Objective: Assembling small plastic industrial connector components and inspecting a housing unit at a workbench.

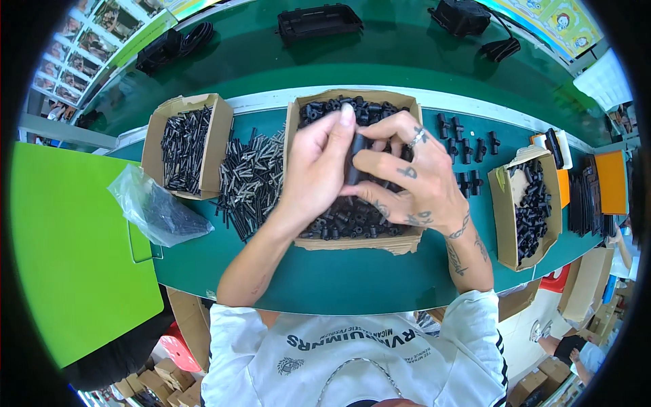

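I am looking down on a long dark-green work table [352, 278] with a pale strip along its far edge and a glossier green belt surface [380, 61] beyond it. A bright green flat panel [74, 258] lies at my left, and picture posters line the far corners of the room. Stacked brown cartons and a red stool sit on the floor below the table edge.

Three open brown cardboard boxes stand on the table. The left cardboard box [154, 129] holds thin black pins, with more loose black pins [251, 180] spilled beside it and a crumpled clear plastic bag [152, 207] in front. The middle cardboard box [352, 241] is full of short black plastic fittings. The right cardboard box [502, 224] holds similar black parts, and small black T-shaped fittings [468, 146] stand in rows between it and the middle box. An orange flat tray [614, 180] sits at the far right, with a row of black strips just beside it.

Both hands are over the middle box. My left hand [315, 169] and my right hand [413, 176], which wears a ring, grip together a short black plastic tube [356, 159], fingers closed around it from either side, just above the heap of fittings.
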`<move>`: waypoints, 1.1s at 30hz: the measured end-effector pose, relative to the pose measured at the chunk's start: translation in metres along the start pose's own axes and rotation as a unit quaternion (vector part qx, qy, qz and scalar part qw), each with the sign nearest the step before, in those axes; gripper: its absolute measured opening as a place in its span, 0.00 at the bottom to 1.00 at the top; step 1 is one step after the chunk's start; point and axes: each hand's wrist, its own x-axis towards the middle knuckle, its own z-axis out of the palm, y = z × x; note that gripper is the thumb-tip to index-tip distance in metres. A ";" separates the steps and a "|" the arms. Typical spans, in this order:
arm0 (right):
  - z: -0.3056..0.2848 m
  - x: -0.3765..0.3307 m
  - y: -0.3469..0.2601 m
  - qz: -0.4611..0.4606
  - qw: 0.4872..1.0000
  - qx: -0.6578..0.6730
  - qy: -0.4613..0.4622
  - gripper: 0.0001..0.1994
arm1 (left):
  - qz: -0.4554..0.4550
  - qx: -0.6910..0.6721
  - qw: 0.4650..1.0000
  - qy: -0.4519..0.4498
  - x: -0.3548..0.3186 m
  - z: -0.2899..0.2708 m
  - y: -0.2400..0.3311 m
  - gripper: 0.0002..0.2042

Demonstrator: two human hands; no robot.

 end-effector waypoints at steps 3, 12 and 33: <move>-0.016 -0.003 0.006 0.011 0.999 -0.026 0.032 0.19 | 0.040 0.108 0.993 0.030 0.044 -0.011 0.026 0.20; -0.042 -0.007 -0.005 -0.034 0.990 0.019 0.132 0.22 | 0.070 0.537 0.828 0.146 0.225 -0.146 -0.056 0.62; -0.069 -0.005 0.004 -0.049 0.972 -0.020 0.228 0.29 | 0.335 0.281 0.884 0.166 0.160 -0.114 -0.026 0.28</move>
